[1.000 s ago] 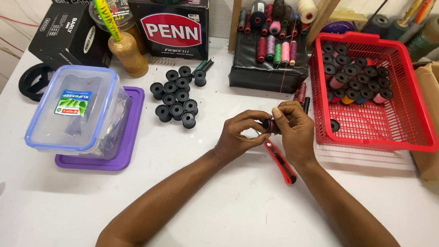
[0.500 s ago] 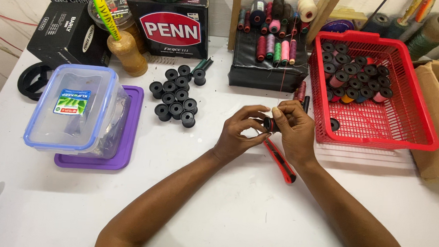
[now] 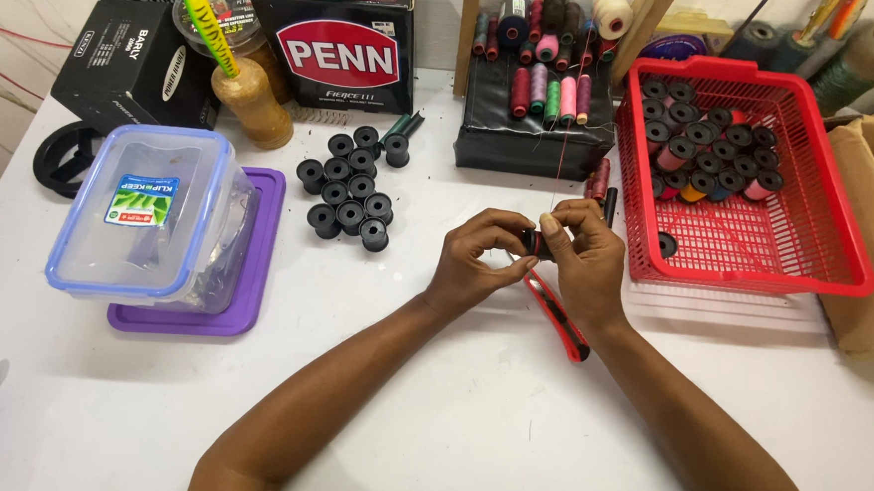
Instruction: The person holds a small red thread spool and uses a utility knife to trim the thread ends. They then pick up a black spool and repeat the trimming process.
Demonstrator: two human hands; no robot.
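Our left hand [image 3: 478,261] and right hand [image 3: 582,255] pinched one black bobbin [image 3: 534,243] over the tabletop [image 3: 468,417] | thin thread [image 3: 557,172] ran taut | risk: we judged a tug could snap it.

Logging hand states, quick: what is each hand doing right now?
Left hand: closed, fingers pinching the small black spool.
Right hand: closed on the same spool from the other side.

Counts: 11 empty black plastic bobbins [image 3: 352,185] clustered on the white table [image 3: 468,417], 1 more black bobbin [image 3: 534,243] held in the fingers [image 3: 548,224]. 1 red plastic mesh basket [image 3: 756,242], 1 clear lidded plastic container [image 3: 149,216], 1 purple plastic lid [image 3: 257,256], 1 red-handled utility knife [image 3: 558,317]. Wound bobbins in the basket: too packed to count.
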